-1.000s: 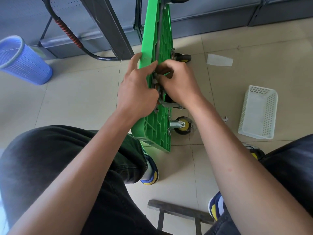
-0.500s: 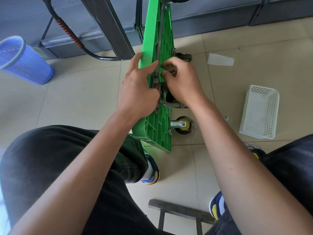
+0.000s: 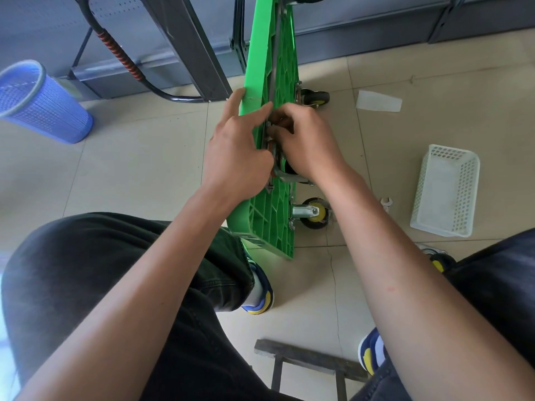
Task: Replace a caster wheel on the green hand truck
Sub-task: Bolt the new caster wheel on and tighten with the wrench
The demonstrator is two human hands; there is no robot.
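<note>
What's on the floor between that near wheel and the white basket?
A small wrench lies between the near caster wheel and white basket, seen from the head camera.

Beige tiled floor, grey metal shelving, daylight from left.

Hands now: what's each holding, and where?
Left hand grips the green deck across its upper edge. Right hand pinches small hardware at the caster mount; which part, can't tell.
</note>
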